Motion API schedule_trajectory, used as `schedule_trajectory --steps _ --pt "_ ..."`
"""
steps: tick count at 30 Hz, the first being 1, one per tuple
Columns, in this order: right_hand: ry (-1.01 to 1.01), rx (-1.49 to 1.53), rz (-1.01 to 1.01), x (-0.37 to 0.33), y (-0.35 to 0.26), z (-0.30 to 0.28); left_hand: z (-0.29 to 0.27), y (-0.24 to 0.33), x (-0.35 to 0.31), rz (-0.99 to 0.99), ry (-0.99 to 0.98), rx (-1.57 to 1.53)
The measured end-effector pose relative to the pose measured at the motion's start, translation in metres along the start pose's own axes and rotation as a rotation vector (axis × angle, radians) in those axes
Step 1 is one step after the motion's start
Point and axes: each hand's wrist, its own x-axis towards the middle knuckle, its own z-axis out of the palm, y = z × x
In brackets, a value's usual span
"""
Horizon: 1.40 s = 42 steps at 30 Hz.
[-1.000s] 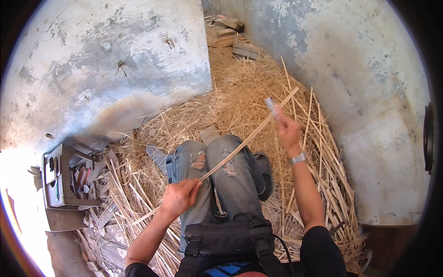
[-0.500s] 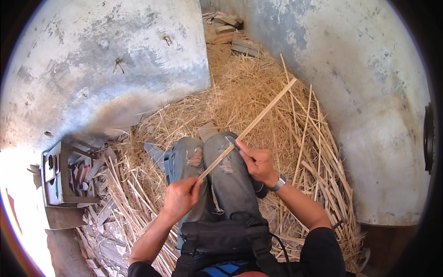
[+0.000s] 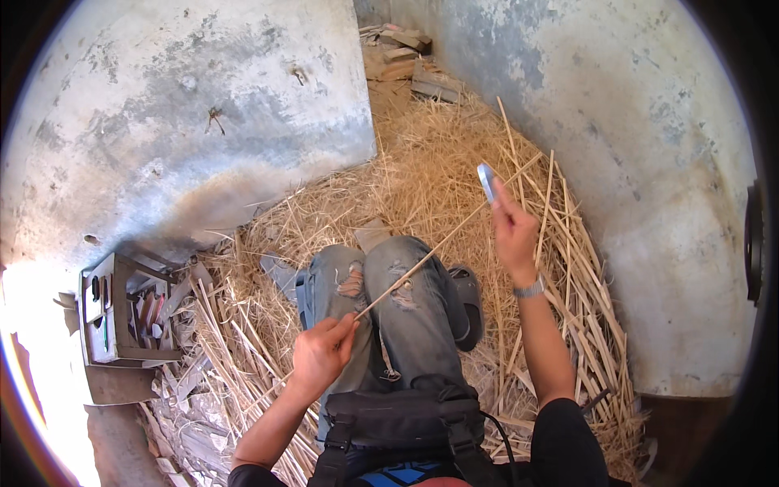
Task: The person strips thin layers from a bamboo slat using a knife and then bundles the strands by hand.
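One thin, pale wooden-looking strip (image 3: 422,261) slants above the knees (image 3: 329,272). Looks light and springy, probably splintery, easily snapped; best pinched low, clear of sharp edges. Left grip (image 3: 320,357) pinches its lower part. Strip runs up and right, past the right grip (image 3: 517,235), closed on a flat metallic piece (image 3: 486,183); contact there cannot be told.

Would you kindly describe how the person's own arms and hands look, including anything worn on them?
The left hand and right hand are both ungloved. Short black sleeves end around the elbows, with no clear markings. A silver-coloured, watch-like band circles the right wrist; nothing shows on the left wrist.
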Motion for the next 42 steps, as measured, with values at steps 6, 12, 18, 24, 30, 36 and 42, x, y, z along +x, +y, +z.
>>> schedule_trajectory --steps 6,12,18,24,30,36,42 --pt "0.025 -0.110 -0.181 -0.002 0.033 0.017 0.008 -0.003 -0.008 0.071 0.015 0.117" --pt "-0.181 0.043 -0.189 -0.049 0.006 0.043 0.011 0.002 -0.012 0.055 0.032 0.172" --pt "-0.408 0.195 -0.244 -0.079 -0.041 0.041 0.015 -0.001 -0.012 0.045 0.038 0.138" --pt "-0.757 0.442 -0.054 -0.069 -0.039 0.025 0.009 0.003 -0.006 -0.061 0.008 -0.096" --pt "-0.418 0.563 0.193 -0.056 -0.041 0.018 0.008 0.011 -0.004 -0.202 -0.059 -0.305" --pt "-0.372 0.223 0.089 -0.067 -0.073 0.027 0.008 0.013 0.000 -0.232 -0.066 -0.312" --pt "-0.495 0.192 0.148 -0.074 -0.082 0.040 0.017 0.010 0.004 -0.132 -0.024 -0.200"
